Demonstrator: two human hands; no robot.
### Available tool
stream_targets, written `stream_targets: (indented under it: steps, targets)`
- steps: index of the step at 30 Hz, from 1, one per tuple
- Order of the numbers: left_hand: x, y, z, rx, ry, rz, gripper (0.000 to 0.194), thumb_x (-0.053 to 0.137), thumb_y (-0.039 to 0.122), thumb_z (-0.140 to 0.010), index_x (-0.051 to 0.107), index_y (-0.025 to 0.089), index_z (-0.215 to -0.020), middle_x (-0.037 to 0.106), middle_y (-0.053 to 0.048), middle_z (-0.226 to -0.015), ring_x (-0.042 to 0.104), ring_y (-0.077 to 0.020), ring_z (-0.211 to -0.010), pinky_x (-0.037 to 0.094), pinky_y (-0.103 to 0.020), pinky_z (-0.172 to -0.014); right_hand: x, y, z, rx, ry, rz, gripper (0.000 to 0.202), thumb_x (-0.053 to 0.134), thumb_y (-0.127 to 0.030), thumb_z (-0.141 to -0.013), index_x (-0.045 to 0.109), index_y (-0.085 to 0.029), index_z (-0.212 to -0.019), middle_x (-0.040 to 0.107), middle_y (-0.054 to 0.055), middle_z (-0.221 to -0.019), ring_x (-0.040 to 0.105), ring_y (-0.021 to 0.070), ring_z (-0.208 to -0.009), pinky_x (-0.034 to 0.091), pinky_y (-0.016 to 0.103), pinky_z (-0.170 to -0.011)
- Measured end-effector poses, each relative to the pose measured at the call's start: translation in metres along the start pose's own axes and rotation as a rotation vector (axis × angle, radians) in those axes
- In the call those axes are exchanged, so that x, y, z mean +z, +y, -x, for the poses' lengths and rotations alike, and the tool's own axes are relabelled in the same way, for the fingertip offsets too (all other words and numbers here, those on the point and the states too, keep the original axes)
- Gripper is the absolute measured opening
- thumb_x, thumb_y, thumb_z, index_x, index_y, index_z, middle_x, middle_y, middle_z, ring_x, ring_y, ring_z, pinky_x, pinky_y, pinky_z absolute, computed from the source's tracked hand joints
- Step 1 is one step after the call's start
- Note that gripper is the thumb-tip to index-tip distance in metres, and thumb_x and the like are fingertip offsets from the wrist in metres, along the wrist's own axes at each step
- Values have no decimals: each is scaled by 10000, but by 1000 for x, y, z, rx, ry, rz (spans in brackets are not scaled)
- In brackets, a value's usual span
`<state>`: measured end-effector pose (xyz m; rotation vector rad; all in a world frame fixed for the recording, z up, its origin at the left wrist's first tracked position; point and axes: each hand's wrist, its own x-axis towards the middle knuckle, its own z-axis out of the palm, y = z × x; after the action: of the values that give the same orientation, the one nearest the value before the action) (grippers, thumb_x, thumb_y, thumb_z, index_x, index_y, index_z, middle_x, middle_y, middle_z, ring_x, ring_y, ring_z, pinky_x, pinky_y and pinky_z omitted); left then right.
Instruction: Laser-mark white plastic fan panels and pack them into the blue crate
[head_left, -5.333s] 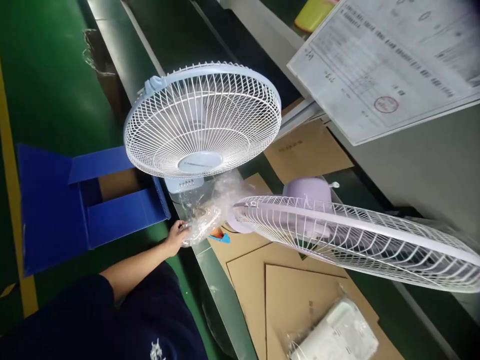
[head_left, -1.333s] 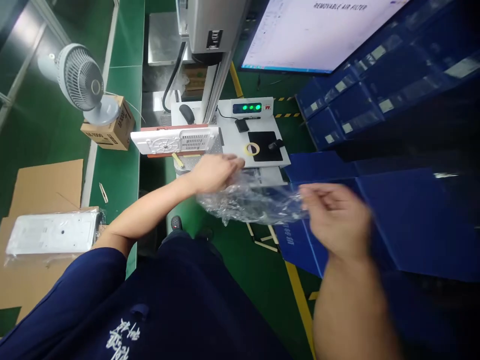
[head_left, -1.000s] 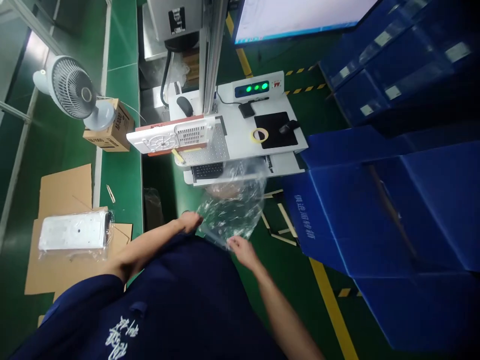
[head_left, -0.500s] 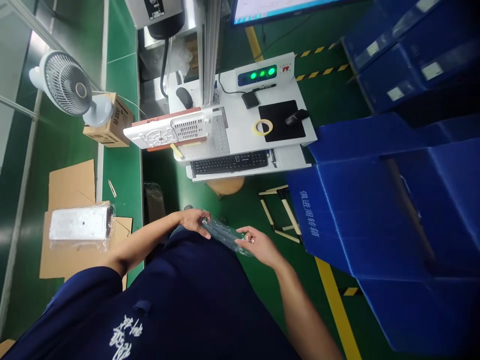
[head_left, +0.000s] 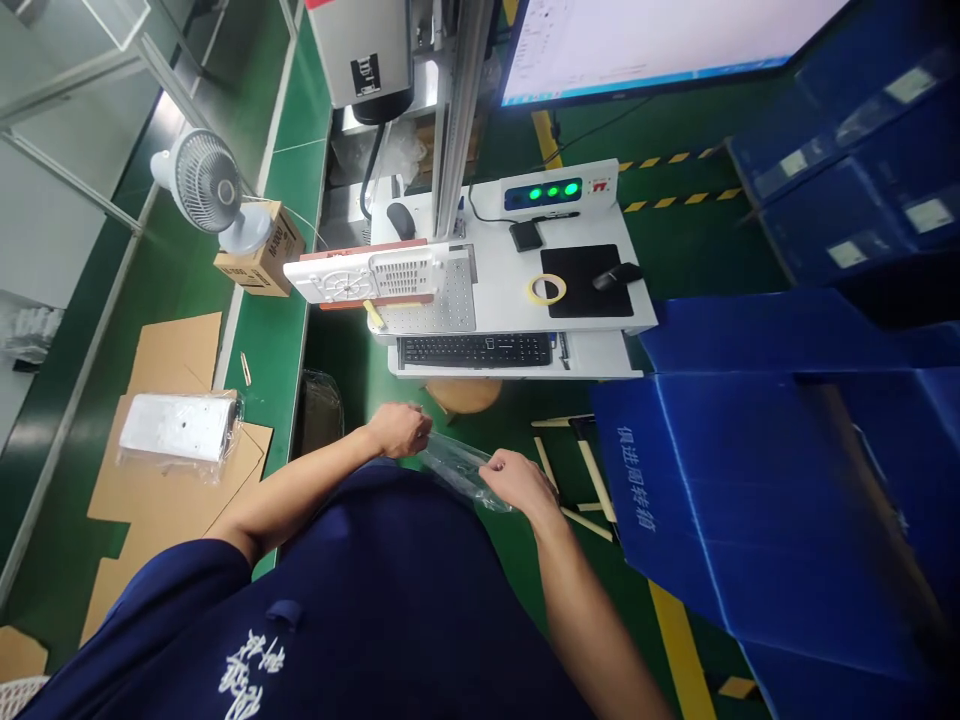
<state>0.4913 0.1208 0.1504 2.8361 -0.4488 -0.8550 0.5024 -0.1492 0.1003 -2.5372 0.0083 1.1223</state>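
A clear plastic bag (head_left: pixel 459 466) stretches between my two hands in front of my body. My left hand (head_left: pixel 401 430) is closed on its left end. My right hand (head_left: pixel 519 480) grips the other end, thumb and fingers pinched together. Nothing shows inside the bag. Ahead on the white workstation, a white plastic housing (head_left: pixel 352 278) with a vent grille rests on a reddish-brown fixture over a perforated metal plate (head_left: pixel 456 300). Off to the left, a similar white part in clear wrap (head_left: pixel 178 428) lies on flattened cardboard (head_left: pixel 180 350).
A fan (head_left: pixel 206 185) stands on a carton (head_left: pixel 262 270) at the left. The workstation carries a tape roll (head_left: pixel 547 290), a mouse (head_left: pixel 616 276) and a keyboard (head_left: pixel 480 350) below. A large blue box (head_left: pixel 750 480) fills the right. A stool (head_left: pixel 463 396) is under the workstation.
My left fingers have closed into a fist round the bag's end, and my right hand has turned palm down. The bag is stretched between them. My view has tilted up and shifted left.
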Motion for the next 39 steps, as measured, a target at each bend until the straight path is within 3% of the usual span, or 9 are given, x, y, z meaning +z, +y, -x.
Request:
stream_targets:
  steps: [7, 13, 15, 18, 20, 23, 27, 34, 39]
  targets:
    - [37, -23, 16, -281, -188, 37, 273, 658, 127, -962, 807, 220, -1171, 795, -159, -1189, 793, -319, -1032, 580, -364, -828, 18, 12, -3, -71, 90, 36, 205, 632, -81, -887, 725, -264, -888, 751, 33, -1007, 625, 195, -788, 338, 316, -656]
    - [51, -19, 22, -379, 194, 102, 360, 459, 262, -1124, 667, 279, -1417, 775, -102, -1243, 764, -277, -1121, 584, -347, -873, 18, 29, -10, -139, 575, -173, 163, 618, -148, -934, 741, -228, -1006, 668, 61, -1043, 609, 208, -900, 364, 313, -710]
    - [64, -19, 27, -406, 141, 137, 391, 461, 277, -1127, 631, 295, -1479, 767, -109, -1306, 756, -287, -1170, 590, -367, -920, 25, 37, -13, -131, 484, -147, 206, 611, -126, -924, 750, -230, -1036, 679, 61, -1046, 614, 212, -900, 370, 316, -710]
    - [89, -19, 40, -445, -119, 212, 362, 617, 201, -1023, 732, 280, -1357, 802, -123, -1232, 787, -312, -1112, 602, -372, -908, 43, 53, -17, -87, 47, -32, 310, 596, -37, -853, 782, -251, -977, 714, 36, -968, 622, 202, -830, 374, 306, -687]
    - [103, -17, 47, -474, -192, 263, 325, 686, 165, -951, 787, 277, -1239, 822, -114, -1162, 804, -307, -1056, 607, -354, -884, 51, 64, -23, -139, -98, -35, 303, 611, -55, -828, 789, -268, -949, 708, 7, -871, 636, 199, -797, 389, 297, -688]
    - [110, -15, 52, -533, -107, 314, 379, 635, 226, -999, 740, 309, -1354, 802, -109, -1307, 780, -300, -1186, 602, -360, -954, 46, 69, -38, -325, -110, -187, 117, 696, -357, -889, 769, -274, -926, 645, -19, -725, 620, 208, -713, 414, 309, -672]
    - [109, -22, 52, -587, -47, 364, 368, 598, 269, -1020, 736, 287, -1361, 791, -141, -1335, 764, -334, -1224, 597, -404, -977, 19, 57, -60, -401, -48, -269, 520, 589, -777, -878, 714, -278, -805, 636, 8, -661, 611, 243, -658, 422, 355, -634]
    - [121, -51, 63, -564, -142, 531, 438, 765, 141, -837, 794, 277, -1252, 820, -121, -1166, 793, -333, -1121, 588, -368, -917, 13, 51, -69, -415, -93, -59, 207, 621, -470, -738, 735, -318, -819, 635, 17, -682, 655, 286, -681, 443, 394, -639]
    - [110, -118, 54, -368, -126, 838, 581, 894, 321, -829, 737, 254, -1384, 830, -48, -1065, 800, -229, -990, 597, -281, -882, 3, 17, -86, -540, 39, -165, 499, 552, -725, -918, 815, -302, -897, 596, 50, -772, 638, 295, -759, 504, 433, -749]
